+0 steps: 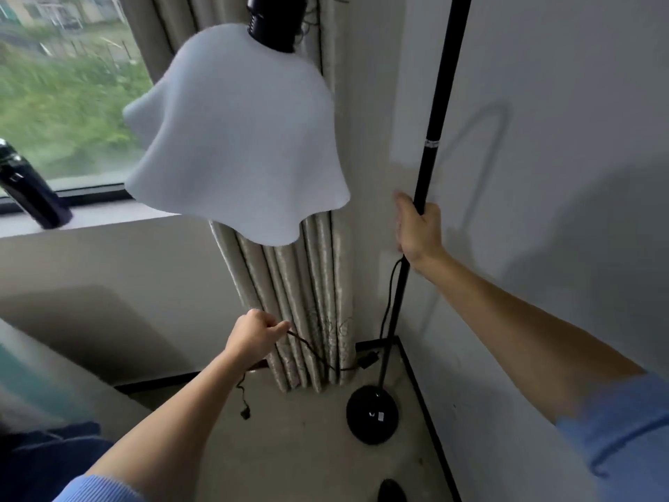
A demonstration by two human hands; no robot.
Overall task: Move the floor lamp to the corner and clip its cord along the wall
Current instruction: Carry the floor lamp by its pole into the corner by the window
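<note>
We held the tall black metal floor lamp (429,154) in the room's corner, its thin pole leaning beside the white wall (561,103) and its round black base (372,414) resting on the pale floor (289,447), just short of the dark skirting edge (420,385) on the right. Our right hand (418,230) was closed around the pole about midway up. Our left hand (255,335) was pinched shut on the thin black cord (311,351), which ran across the foot of the beige pleated curtain (307,302) toward the pole; a loose end with a small plug (245,413) dangled below our left forearm. The wavy white lamp shade (235,139) hung in front of the curtain and the window (65,96). A dark bottle (30,190) stood tilted on the sill. Bare floor lay open between base and curtain.
</note>
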